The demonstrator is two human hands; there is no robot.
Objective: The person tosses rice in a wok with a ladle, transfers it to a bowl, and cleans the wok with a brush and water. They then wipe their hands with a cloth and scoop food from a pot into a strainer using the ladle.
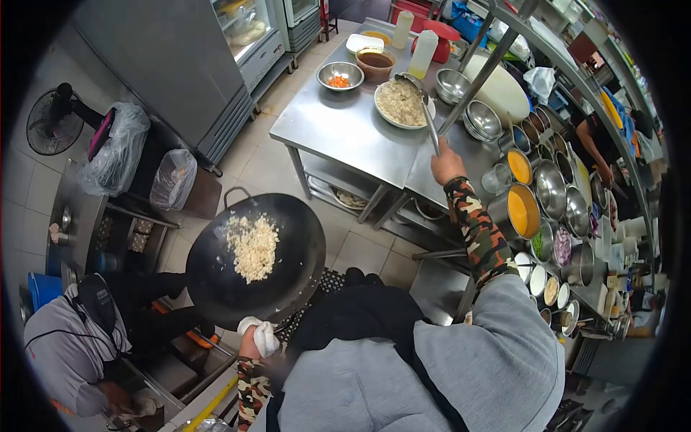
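My left hand (249, 347) is closed on the near edge of a black wok (299, 248), with a folded white cloth (266, 338) in its grip. Whether a handle lies under the cloth is hidden. A mound of fried rice (253, 248) lies inside the wok. Stretched out over the steel table, my right hand (448, 165) grips a ladle (432, 131) by its handle. The ladle's dark head rests at the upper edge of rice heaped in a white bowl (380, 115). Close by stand a metal bowl of chopped orange pieces (339, 82) and a tub of dark sauce (376, 66).
Squeeze bottles (425, 54) and a red scale (445, 43) stand behind the rice bowl. Pots of orange liquid (523, 211) and several bowls crowd the right counter under a shelf. Another person (68, 345) bends at lower left. A bin (198, 191) and fan (54, 122) are left.
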